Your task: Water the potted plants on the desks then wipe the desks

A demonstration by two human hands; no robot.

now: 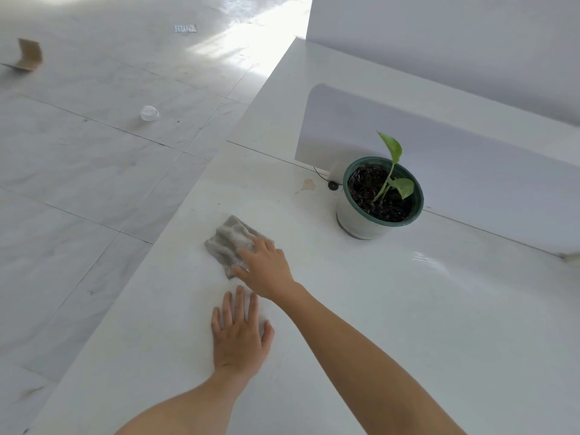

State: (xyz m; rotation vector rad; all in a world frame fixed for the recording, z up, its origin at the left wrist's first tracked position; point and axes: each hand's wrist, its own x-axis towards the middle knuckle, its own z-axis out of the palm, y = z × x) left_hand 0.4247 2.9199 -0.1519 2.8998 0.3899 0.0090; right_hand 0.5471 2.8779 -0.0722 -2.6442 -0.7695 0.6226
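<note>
A white desk (361,309) fills the lower right of the head view. My right hand (266,268) presses flat on a crumpled grey cloth (227,241) near the desk's left edge. My left hand (240,332) lies flat on the desk just in front of it, fingers spread, holding nothing. A potted plant (381,196) in a white pot with a green rim stands behind and to the right of the cloth. Its soil looks dark and wet, and it has a few green leaves.
A white partition panel (470,171) runs behind the pot. A small black object with a thin wire (332,185) and a brownish stain (308,184) lie left of the pot. On the tiled floor to the left lie a clear plastic cup (149,113) and a cardboard piece (29,54).
</note>
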